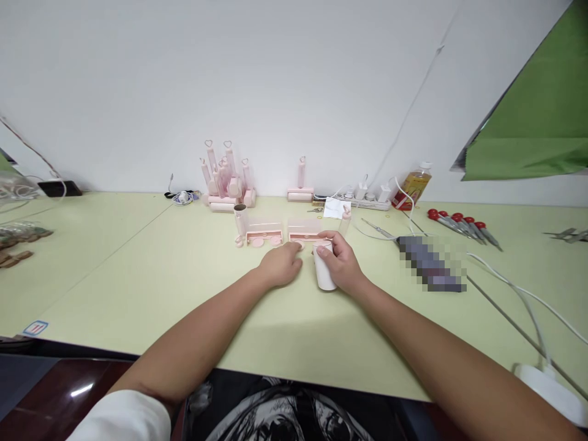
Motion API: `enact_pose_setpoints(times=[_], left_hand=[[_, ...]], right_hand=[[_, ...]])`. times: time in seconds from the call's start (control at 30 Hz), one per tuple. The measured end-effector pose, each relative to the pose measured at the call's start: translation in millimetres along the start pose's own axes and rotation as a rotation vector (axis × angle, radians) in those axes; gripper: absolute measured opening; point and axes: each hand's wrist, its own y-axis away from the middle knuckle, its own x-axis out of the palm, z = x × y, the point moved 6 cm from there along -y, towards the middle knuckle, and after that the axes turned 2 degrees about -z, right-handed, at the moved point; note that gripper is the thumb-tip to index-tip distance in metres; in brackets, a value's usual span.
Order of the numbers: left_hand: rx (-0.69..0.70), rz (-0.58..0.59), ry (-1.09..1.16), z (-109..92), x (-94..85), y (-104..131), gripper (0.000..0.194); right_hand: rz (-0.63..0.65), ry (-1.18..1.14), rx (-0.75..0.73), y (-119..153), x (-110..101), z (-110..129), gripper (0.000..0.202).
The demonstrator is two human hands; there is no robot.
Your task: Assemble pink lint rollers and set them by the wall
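Observation:
My right hand [342, 262] is wrapped round a white lint roll [325, 275], tilted slightly above the table, with a pink round piece at its top end. To its left, my left hand [281, 264] has its fingertips on a small pink round cap [300, 245]. Just beyond the hands lie two open pink cases with clear lids, the left case [264, 236] and the right case [305, 236]. Two more pink round caps [258, 242] lie at the front of the left case. A pink-handled tube [345, 220] stands behind my right hand.
Finished-looking pink lint rollers [223, 184] cluster by the wall, with another roller [301, 182] to their right. A power strip [367, 201], a bottle [413, 185], red-capped tools [459, 223] and a blurred dark object [429, 263] occupy the right side. Cables [514, 285] cross there.

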Motion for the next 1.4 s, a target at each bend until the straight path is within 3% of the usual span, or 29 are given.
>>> enact_pose_setpoints(times=[0.07, 0.27, 0.37, 0.47, 0.7, 0.9, 0.97, 1.17, 1.4], left_hand=[[0.01, 0.036, -0.063, -1.6, 2.4, 0.8, 0.033], [0.014, -0.005, -0.04, -10.8, -2.2, 3.9, 0.022], [-0.028, -0.032, -0.08, -9.9, -3.8, 4.3, 0.026], [-0.109, 0.026, -0.144, -3.5, 0.3, 4.5, 0.033], [-0.177, 0.097, -0.178, 4.5, 5.5, 4.3, 0.033], [-0.158, 0.089, -0.139, 1.6, 6.1, 3.7, 0.067], [-0.129, 0.088, -0.138, -0.8, 7.9, 1.4, 0.07], [0.041, 0.124, -0.161, -13.1, 16.0, -2.6, 0.047], [0.096, 0.168, -0.011, -13.3, 12.1, 4.4, 0.034]], right_hand=[[-0.002, 0.034, -0.044, 0.7, -0.2, 2.9, 0.035], [-0.013, 0.07, -0.161, 3.0, 2.4, 13.9, 0.03], [-0.018, 0.085, -0.188, 4.3, 3.3, 17.8, 0.029], [-0.021, 0.096, -0.217, 5.8, 3.1, 20.6, 0.03], [-0.035, 0.062, -0.114, 6.4, 1.3, 15.4, 0.037], [-0.22, 0.029, -0.04, 3.9, -10.0, 17.0, 0.034], [-0.283, 0.023, -0.043, 2.5, -15.3, 17.1, 0.035], [-0.388, 0.021, -0.077, -0.3, -25.8, 16.4, 0.034], [-0.398, 0.046, -0.093, -1.5, -25.0, 10.2, 0.039]])
